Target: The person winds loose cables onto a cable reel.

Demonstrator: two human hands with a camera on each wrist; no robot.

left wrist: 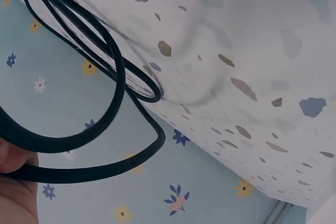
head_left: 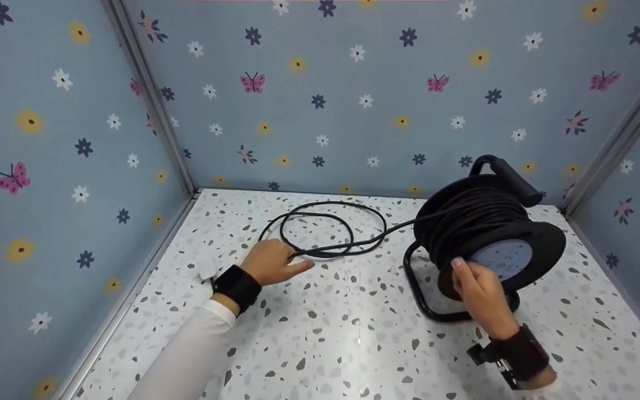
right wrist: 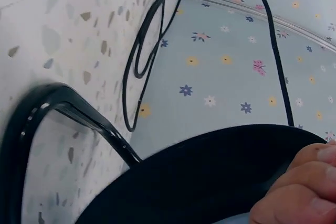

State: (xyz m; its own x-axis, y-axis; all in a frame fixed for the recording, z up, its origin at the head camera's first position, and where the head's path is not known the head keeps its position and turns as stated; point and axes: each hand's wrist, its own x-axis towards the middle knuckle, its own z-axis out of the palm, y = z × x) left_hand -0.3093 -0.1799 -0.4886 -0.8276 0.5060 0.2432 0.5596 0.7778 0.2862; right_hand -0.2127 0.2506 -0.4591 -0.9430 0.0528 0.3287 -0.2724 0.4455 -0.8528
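A black cable was held in the closed left grip; its reel, on the surface at right, was held by the curled right grip. The label was illegible.

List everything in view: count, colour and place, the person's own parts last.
Cable reel: one, black, grey-faced, right side of the table
Cable: one, black, wound on the reel, loose loops beside it
Table: one, speckled white, under the reel
Patterned walls: three, blue, left, back and right
Metal posts: two, grey, back corners
Wristbands: two, black, one per wrist
Sleeve: one clearly seen, white, left forearm
Left hand: one, gripping the cable
Right hand: one, at the reel's near rim
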